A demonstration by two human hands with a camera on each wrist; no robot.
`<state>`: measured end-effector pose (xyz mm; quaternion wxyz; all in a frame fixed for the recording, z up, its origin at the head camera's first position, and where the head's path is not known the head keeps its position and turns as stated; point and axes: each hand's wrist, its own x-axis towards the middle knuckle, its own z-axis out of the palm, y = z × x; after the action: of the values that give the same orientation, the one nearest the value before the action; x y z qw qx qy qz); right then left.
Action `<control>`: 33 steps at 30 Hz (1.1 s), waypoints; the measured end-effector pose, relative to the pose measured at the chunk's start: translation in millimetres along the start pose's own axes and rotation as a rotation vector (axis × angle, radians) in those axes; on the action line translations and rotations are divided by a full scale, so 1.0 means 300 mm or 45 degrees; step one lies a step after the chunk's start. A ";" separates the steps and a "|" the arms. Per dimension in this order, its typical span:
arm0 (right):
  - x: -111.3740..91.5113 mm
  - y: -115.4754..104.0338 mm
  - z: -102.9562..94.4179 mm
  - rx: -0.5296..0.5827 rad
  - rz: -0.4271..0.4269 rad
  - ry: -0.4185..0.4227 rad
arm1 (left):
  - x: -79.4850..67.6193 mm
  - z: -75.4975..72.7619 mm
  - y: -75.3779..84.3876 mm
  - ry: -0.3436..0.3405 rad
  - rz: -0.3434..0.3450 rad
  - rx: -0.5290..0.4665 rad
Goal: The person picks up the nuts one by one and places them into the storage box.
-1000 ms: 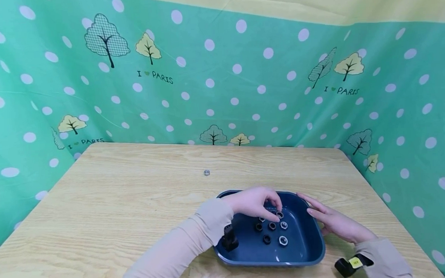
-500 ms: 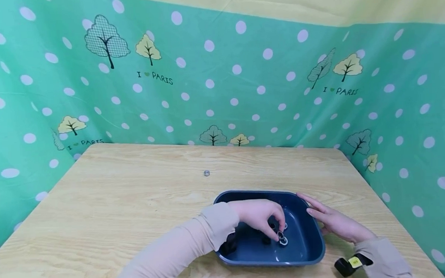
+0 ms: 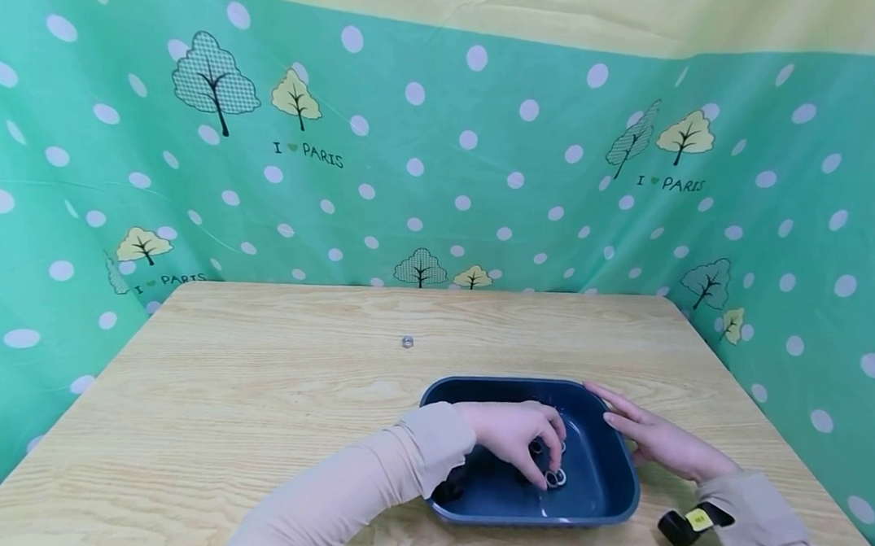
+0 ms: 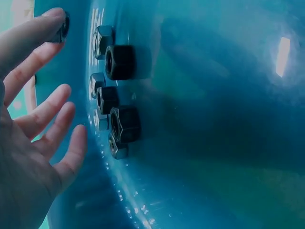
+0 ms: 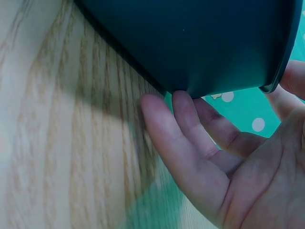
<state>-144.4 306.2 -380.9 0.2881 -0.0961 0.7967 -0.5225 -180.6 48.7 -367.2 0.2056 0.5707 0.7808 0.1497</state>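
Observation:
A dark blue rectangular tub (image 3: pixel 525 520) stands on the table with several hex nuts inside, some black, some silver. My left hand (image 3: pixel 514 439) reaches down into the tub and pinches a hex nut (image 4: pixel 65 29) between thumb and index finger. Its other fingers are spread apart. Beside the pinched nut lies a silver nut (image 3: pixel 560 478). In the left wrist view, black nuts (image 4: pixel 120 62) and silver nuts (image 4: pixel 117 148) sit in a loose cluster on the tub floor. My right hand (image 3: pixel 668 440) rests against the tub's right side, fingers fairly straight, touching its rim and outer wall.
A single silver nut (image 3: pixel 407 342) lies on the wooden table (image 3: pixel 230 396) beyond the tub. A green dotted curtain (image 3: pixel 375 186) hangs behind and beside the table. The left forearm crosses the tub's left wall.
My left hand has moved from the back nuts toward the front of the tub, carrying a nut to beside a silver one. The right hand stays at the tub's side.

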 end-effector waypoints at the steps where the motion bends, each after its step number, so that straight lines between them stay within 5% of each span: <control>1: 0.000 0.000 0.000 -0.007 0.001 0.004 | 0.000 0.002 0.001 -0.008 -0.008 0.011; 15: 0.002 0.006 -0.001 -0.027 0.039 0.021 | 0.012 0.021 0.012 -0.042 -0.044 0.042; 33: 0.001 0.005 0.001 -0.029 0.019 0.017 | 0.015 0.040 0.015 -0.142 -0.042 0.231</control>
<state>-144.1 306.5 -382.5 0.2855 -0.0897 0.8053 -0.5118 -172.0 54.4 -376.2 0.1986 0.5816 0.7876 0.0431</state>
